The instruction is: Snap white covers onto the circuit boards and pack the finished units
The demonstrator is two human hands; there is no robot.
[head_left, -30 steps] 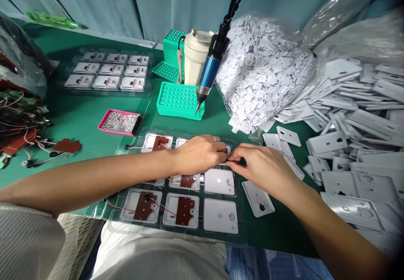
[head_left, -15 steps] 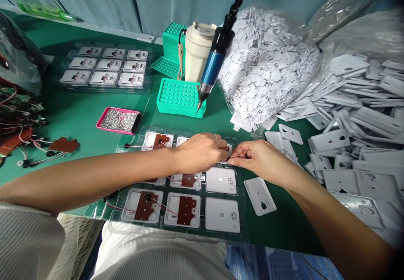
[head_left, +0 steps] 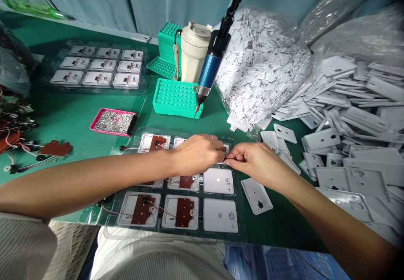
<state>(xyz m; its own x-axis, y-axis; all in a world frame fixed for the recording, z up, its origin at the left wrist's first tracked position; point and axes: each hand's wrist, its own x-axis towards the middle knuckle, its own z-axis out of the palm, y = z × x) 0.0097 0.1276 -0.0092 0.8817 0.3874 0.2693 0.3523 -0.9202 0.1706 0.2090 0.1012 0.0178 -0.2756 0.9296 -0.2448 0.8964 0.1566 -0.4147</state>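
On the green counter [head_left: 67, 116], above a clear plastic tray [head_left: 176, 234] of white rectangular plates [head_left: 218, 181], the right hand [head_left: 257, 161] has its grip pressed together, pinching a thin dark wire [head_left: 227, 157] in the tray's far right corner; the left hand [head_left: 197, 155] curls just beside it, its grip hidden, so spread or closed cannot be told

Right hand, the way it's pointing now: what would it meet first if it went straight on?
The right hand points at the left hand's fingertips, so those come first, with a small dark item between them, too small to identify. They look almost touching, though depth is unclear.
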